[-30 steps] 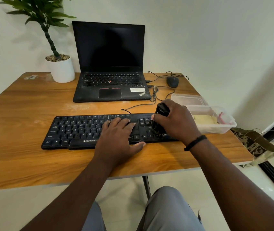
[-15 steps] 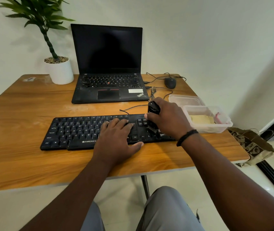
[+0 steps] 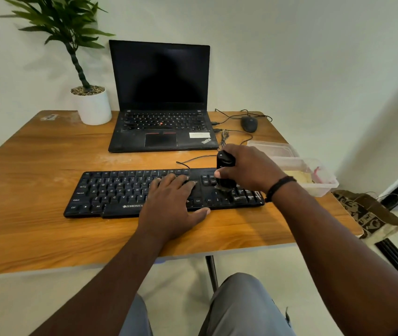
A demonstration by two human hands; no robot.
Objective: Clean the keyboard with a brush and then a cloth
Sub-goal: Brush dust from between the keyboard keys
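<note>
A black keyboard lies across the middle of the wooden table. My left hand rests flat on its middle keys with the fingers spread, holding it down. My right hand grips a black brush upright, its bristles touching the keys just left of the number pad. White dust streaks show on the number pad keys. A yellow cloth lies inside a clear plastic box to the right of the keyboard.
A black laptop stands open behind the keyboard, with a potted plant to its left and a wired mouse to its right. A clear lid lies behind the box. A patterned bag hangs off the table's right edge.
My right hand has swept the brush leftward over the keys, from the number pad toward the arrow and navigation keys. My left hand has stayed on the keyboard.
</note>
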